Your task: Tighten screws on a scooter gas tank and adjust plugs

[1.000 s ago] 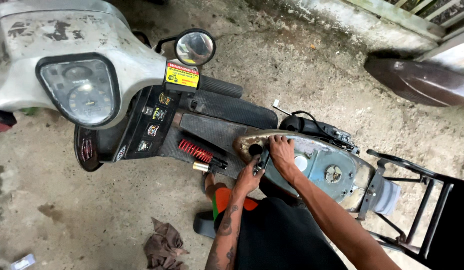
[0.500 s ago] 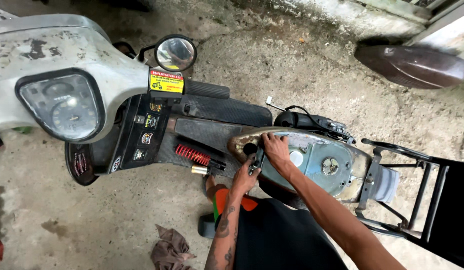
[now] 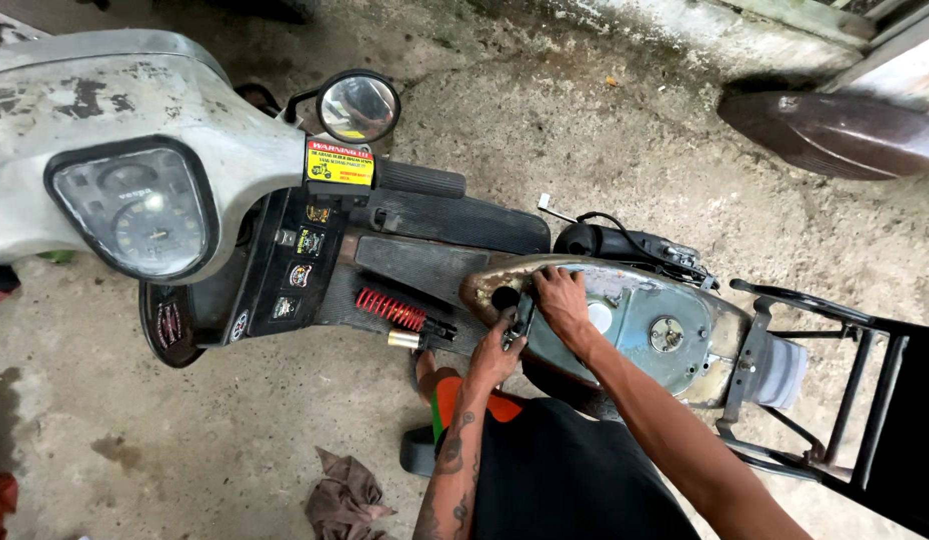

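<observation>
An old grey scooter stands below me with its seat removed, showing a rusty, pale blue tank top. My right hand rests on the front end of that tank, fingers on a small dark tool. My left hand grips the lower end of the same tool at the tank's front edge. A red coil spring lies on the floorboard just left of my hands. A round mirror and a speedometer sit at the handlebar.
A brown detached seat lies on the concrete at the upper right. A black rear rack sticks out at the right. A crumpled brown rag lies on the floor by my knee. Black cables run behind the tank.
The view has shifted slightly, with the scooter sliding left and down in frame. Both hands stay at the tank's front edge on the tool.
</observation>
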